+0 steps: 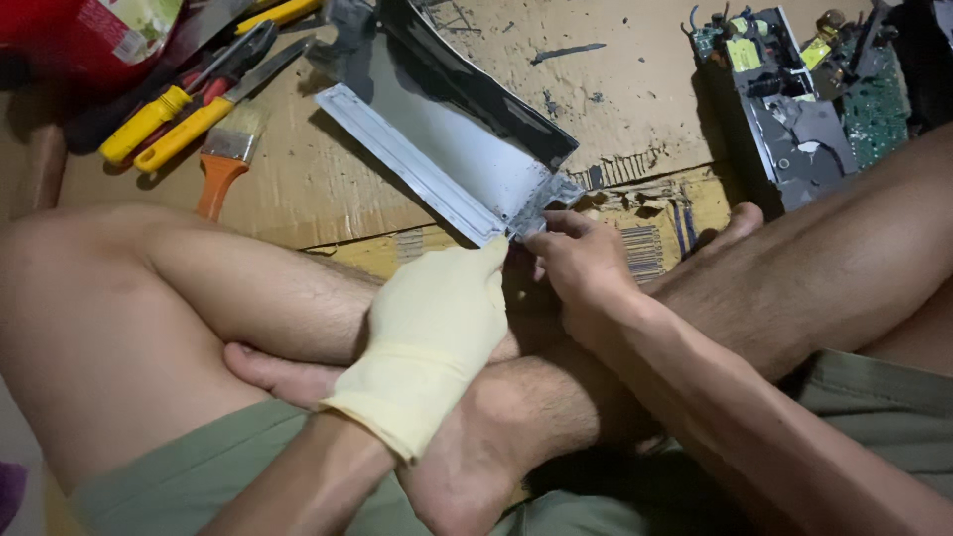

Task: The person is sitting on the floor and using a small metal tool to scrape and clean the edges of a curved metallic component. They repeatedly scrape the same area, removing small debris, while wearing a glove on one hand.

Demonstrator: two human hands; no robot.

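Observation:
A long grey metal panel (437, 159) with a ribbed edge lies tilted over the cardboard, its near end above my crossed legs. My left hand (437, 328), in a pale yellow glove, holds the panel's near corner. My bare right hand (581, 263) pinches the bent metal tab at the same end, fingers closed on it. Both hands touch the panel side by side. A dark plastic strip (476, 84) runs along the panel's far side.
Cardboard (328, 189) covers the floor. At top left lie yellow-handled screwdrivers (174, 124), pliers, an orange-handled paintbrush (223, 164) and a red container (79, 35). An opened electronic chassis with circuit boards (804, 99) sits at top right, beside my right leg.

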